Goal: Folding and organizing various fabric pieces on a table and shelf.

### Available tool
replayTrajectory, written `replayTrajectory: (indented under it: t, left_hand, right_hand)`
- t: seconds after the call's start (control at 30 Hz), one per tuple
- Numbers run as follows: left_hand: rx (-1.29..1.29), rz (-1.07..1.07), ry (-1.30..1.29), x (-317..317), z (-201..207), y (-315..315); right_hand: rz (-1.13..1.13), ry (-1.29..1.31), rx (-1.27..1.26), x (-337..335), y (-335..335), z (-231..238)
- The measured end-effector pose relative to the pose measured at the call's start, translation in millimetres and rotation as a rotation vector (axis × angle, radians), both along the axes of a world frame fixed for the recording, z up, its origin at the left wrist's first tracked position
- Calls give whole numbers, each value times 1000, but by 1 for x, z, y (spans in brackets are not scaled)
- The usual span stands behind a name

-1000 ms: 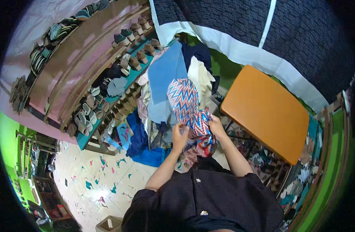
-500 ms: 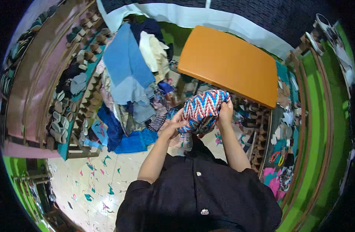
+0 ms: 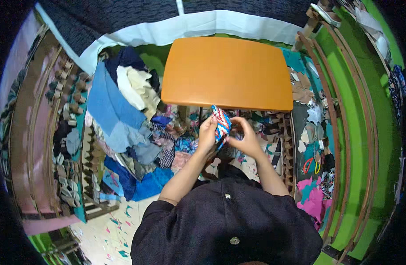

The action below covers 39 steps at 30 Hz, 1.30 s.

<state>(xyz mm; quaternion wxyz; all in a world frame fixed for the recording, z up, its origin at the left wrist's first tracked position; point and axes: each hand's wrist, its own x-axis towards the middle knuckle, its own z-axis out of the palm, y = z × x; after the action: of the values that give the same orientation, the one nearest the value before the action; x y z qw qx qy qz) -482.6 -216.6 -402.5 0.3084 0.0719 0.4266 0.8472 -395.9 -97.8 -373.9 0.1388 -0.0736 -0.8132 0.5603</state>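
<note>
A folded piece of cloth with a red, white and blue zigzag pattern is held up in front of me, just off the near edge of the orange table. My left hand is closed on its left side, thumb on top. On the other side, my right hand curves with thumb and fingers apart. Its fingertips are at the cloth's right edge; whether they touch it I cannot tell.
The orange tabletop stands ahead. To the left lies a heap of fabrics, with a light blue cloth on top. Racks with shoe forms line the left. Scissors and pink scraps lie at right. Offcuts litter the floor.
The patterned cloth, spread wide between both hands before, is now a narrower folded piece in my left hand. My right hand has loosened from it. The view has turned right, bringing the table ahead.
</note>
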Motion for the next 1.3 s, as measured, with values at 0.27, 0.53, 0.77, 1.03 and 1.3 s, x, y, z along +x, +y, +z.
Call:
replayTrajectory:
  t: [0.27, 0.53, 0.77, 1.03, 1.3]
  left_hand:
    - [357, -40, -322, -29, 16, 62]
    - [-505, 23, 570, -46, 12, 74]
    - [-824, 54, 1220, -80, 28, 62]
    - [-924, -18, 1274, -119, 38, 56]
    - [-647, -335, 1034, -93, 81, 97]
  right_hand:
    - [-15, 88, 120, -24, 48, 2]
    - [-60, 165, 215, -50, 87, -3]
    - [-195, 70, -446, -62, 109, -4]
    - [131, -308, -146, -44, 164, 33]
    - [309, -260, 158, -72, 124, 59]
